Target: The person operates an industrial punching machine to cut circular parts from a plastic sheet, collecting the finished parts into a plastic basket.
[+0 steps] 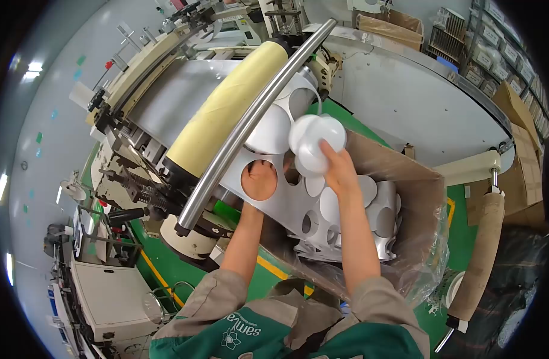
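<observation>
My right hand [339, 169] grips a small stack of white round discs [315, 140], held above the punched sheet. A white sheet with round holes [289, 200] runs down from the machine's cream roller [226, 107] into a cardboard box [415, 173]. My left hand [259, 178] is behind that sheet and shows through one of the round holes; what its fingers do is hidden.
A polished steel bar [250, 119] crosses in front of the roller. The box is lined with clear plastic and holds a pile of punched waste sheet [370, 221]. A cardboard core [484, 257] leans at the right. Green floor with yellow lines lies below.
</observation>
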Demonstrator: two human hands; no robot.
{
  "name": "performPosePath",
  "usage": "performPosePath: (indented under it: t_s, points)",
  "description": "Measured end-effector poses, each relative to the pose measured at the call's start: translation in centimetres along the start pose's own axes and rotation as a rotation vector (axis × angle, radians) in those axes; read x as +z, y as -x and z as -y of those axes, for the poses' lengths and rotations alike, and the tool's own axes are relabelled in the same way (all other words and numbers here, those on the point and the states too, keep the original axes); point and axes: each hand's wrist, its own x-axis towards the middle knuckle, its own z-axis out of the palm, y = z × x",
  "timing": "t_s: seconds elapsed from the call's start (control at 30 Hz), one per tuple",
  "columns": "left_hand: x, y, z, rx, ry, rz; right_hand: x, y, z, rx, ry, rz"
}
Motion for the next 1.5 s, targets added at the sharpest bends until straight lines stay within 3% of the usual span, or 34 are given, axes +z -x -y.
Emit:
performPosePath:
  t_s: [0.13,0.23,0.33,0.5,0.7,0.77,0.87,0.9,0.93,0.97,1.03,1.07,1.13,1.23,1.37,1.43,1.5]
  points:
    - [-0.1,0.1,-0.1,-0.058,-0.043,0.003,3.3,-5.5,-0.6,0.12,0.256,0.176]
    - [0.3,0.2,0.0,-0.077,-0.057,0.049,3.9,-6.0,-0.3,0.234,0.245,0.187]
    - [1.5,0.5,0.3,-0.081,-0.024,-0.087,3.3,-5.9,-0.4,0.278,0.256,0.191]
    - [1.7,0.6,0.1,-0.104,-0.016,-0.034,2.2,-5.9,0.5,0.407,0.244,0.295]
    - [1.8,1.7,2.0,-0.171,0.056,-0.121,-1.9,-4.2,-2.1,0.137,-0.18,0.176]
    - [0.4,2.5,3.0,-0.21,-0.003,-0.163,-4.3,-3.0,-3.4,0.057,-0.346,0.18]
    - [-2.8,3.4,3.2,-0.149,-0.305,-0.18,-8.5,-0.3,-5.5,0.017,-0.592,0.028]
    - [-3.9,3.8,4.1,-0.175,-0.388,-0.167,-11.2,1.0,-6.2,-0.037,-0.664,-0.032]
    - [-5.1,4.5,4.3,-0.316,-0.262,-0.121,-13.3,2.6,-6.9,-0.044,-0.538,-0.246]
    - [-9.4,4.1,4.3,-0.335,-0.495,-0.031,-12.8,4.6,-7.2,-0.107,-0.552,-0.396]
    - [-5.4,5.3,6.5,-0.437,-0.561,-0.043,-15.7,8.1,-9.3,-0.112,-0.509,-0.47]
    - [-6.4,6.0,7.6,-0.534,-0.515,-0.114,-16.1,10.3,-9.6,-0.103,-0.398,-0.582]
    - [-8.5,7.8,7.1,-0.652,-0.479,-0.287,-13.8,15.8,-8.6,-0.069,-0.228,-0.612]
    - [-10.5,10.6,7.6,-0.854,-0.645,-0.136,-14.8,22.5,-8.8,0.075,-0.038,-0.631]
    - [-9.5,14.1,8.6,-1.097,-0.726,-0.034,-13.1,34.7,-6.8,-0.005,-0.019,-0.583]
    - [-9.0,15.9,9.9,-1.166,-0.799,-0.016,-13.4,41.9,-6.0,-0.053,-0.071,-0.764]
    - [-8.7,17.9,11.2,-1.066,-0.922,-0.081,-13.7,49.3,-5.4,-0.078,-0.118,-0.994]
